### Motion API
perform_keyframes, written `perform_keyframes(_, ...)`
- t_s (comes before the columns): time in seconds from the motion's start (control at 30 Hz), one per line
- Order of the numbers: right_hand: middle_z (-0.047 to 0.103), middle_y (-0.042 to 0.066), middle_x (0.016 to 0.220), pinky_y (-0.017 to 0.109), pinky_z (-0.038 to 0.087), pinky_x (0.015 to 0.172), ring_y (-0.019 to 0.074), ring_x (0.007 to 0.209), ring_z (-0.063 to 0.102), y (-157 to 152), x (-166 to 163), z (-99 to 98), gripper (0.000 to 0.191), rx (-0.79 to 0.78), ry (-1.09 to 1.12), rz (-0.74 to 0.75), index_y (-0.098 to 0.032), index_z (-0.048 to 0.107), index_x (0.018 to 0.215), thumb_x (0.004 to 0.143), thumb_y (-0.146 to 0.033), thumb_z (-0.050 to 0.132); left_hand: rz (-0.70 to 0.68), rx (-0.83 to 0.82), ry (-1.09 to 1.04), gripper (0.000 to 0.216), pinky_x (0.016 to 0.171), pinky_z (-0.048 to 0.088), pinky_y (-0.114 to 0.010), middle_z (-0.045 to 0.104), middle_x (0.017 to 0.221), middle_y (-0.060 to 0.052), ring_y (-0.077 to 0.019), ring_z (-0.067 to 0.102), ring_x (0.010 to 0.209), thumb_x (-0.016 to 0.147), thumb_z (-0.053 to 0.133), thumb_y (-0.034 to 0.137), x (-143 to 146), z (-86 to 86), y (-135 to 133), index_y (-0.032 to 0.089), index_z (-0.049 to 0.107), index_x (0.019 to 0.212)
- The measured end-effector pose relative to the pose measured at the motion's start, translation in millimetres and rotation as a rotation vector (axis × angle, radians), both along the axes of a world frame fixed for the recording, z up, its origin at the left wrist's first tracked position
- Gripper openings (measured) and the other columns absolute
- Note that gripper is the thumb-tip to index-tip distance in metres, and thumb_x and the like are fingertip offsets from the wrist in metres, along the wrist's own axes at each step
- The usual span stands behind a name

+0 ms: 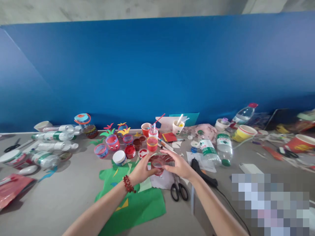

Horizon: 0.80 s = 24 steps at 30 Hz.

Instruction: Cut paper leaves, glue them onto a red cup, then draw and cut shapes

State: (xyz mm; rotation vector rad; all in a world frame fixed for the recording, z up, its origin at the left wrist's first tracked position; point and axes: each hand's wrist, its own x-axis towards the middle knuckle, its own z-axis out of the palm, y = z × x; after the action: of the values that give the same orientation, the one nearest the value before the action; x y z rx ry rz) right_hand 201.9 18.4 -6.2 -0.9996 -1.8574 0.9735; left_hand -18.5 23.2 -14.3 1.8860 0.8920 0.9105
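Reddish, see-through round plastic piece (pixel 157 163), blurred, is clamped between left hand (pixel 141 171) and right hand (pixel 180 166) above the grey bench (pixel 66 196), nearer than a small white container (pixel 154 133) holding a slim red stick (pixel 160 119).

Craft workspace, red paint jar (pixel 130 152), scissors (pixel 178 189), glue gun (pixel 202 172)

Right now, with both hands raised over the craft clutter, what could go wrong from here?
1. The reddish see-through piece sits between the left hand and right hand; if either eases off, it could drop towards the pale paper.
2. The orange-rimmed cup stands just beyond the hands, so a forward nudge might tip it.
3. The black glue gun lies near the right hand; brushing it may risk a burn if hot, which I cannot tell.
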Motion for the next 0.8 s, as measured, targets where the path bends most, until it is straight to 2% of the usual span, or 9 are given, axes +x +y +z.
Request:
perform_keyframes(0.17, 0.066, 0.01, 0.125, 0.041, 0.056, 0.087, 0.0269, 0.102, 0.068, -2.6, 2.1, -7.7, 0.055, 0.017, -0.037, -0.001, -0.025, 0.062, 0.128, 0.074, -0.027, 0.075, -0.009, -0.029, -0.011, 0.06, 0.101, 0.046, -0.044, 0.065, 0.122, -0.01, -0.0269, 0.061, 0.112, 0.073, 0.077, 0.03, 0.5, -10.9, -6.0, 0.021, 0.054, 0.127)
perform_keyframes(0.33, 0.064, 0.009, 0.127, 0.041, 0.056, 0.088, 0.0275, 0.106, 0.066, -4.1, 3.8, -3.5, 0.058, -0.008, -0.049, 0.024, -0.026, 0.059, 0.129, 0.074, -0.028, 0.075, 0.042, -0.019, -0.034, 0.07, 0.106, 0.043, -0.046, 0.058, 0.132, -0.012, -0.0286, 0.056, 0.121, 0.071, 0.079, 0.033, -4.6, -15.2, -7.4, 0.021, 0.049, 0.133)
perform_keyframes(0.47, 0.067, 0.01, 0.118, 0.039, 0.056, 0.085, 0.025, 0.101, 0.066, -0.5, -2.0, -0.8, 0.036, -0.002, -0.003, -0.061, -0.022, 0.063, 0.117, 0.082, -0.028, 0.066, 0.124, 0.029, -0.032, 0.045, 0.098, 0.048, -0.041, 0.062, 0.124, -0.012, -0.025, 0.059, 0.115, 0.085, 0.065, 0.034, -5.8, -5.8, -1.4, 0.02, 0.055, 0.126)
perform_keyframes(0.57, 0.07, 0.008, 0.103, 0.038, 0.055, 0.083, 0.0235, 0.094, 0.067, 3.4, -9.4, -3.5, 0.02, 0.018, -0.008, -0.177, -0.02, 0.066, 0.1, 0.081, -0.025, 0.065, 0.18, 0.109, 0.029, 0.029, 0.088, 0.05, -0.038, 0.066, 0.113, -0.01, -0.0236, 0.062, 0.104, 0.087, 0.061, 0.032, -1.8, 1.0, 3.3, 0.02, 0.062, 0.114)
perform_keyframes(0.67, 0.07, 0.006, 0.095, 0.036, 0.054, 0.081, 0.0224, 0.09, 0.067, 6.3, -15.2, -9.3, 0.013, 0.056, -0.038, -0.213, -0.021, 0.065, 0.093, 0.079, -0.022, 0.064, 0.209, 0.164, 0.073, 0.021, 0.081, 0.05, -0.035, 0.068, 0.105, -0.01, -0.024, 0.063, 0.097, 0.087, 0.062, 0.028, 3.7, 1.3, 5.8, 0.018, 0.065, 0.105)
perform_keyframes(0.8, 0.069, 0.005, 0.091, 0.033, 0.053, 0.078, 0.0218, 0.087, 0.066, 8.1, -19.1, -15.1, 0.01, 0.079, -0.04, -0.212, -0.021, 0.064, 0.088, 0.079, -0.022, 0.063, 0.246, 0.206, 0.08, 0.014, 0.077, 0.049, -0.033, 0.069, 0.098, -0.008, -0.0233, 0.063, 0.092, 0.086, 0.061, 0.023, 7.8, -3.1, 7.3, 0.018, 0.066, 0.098)
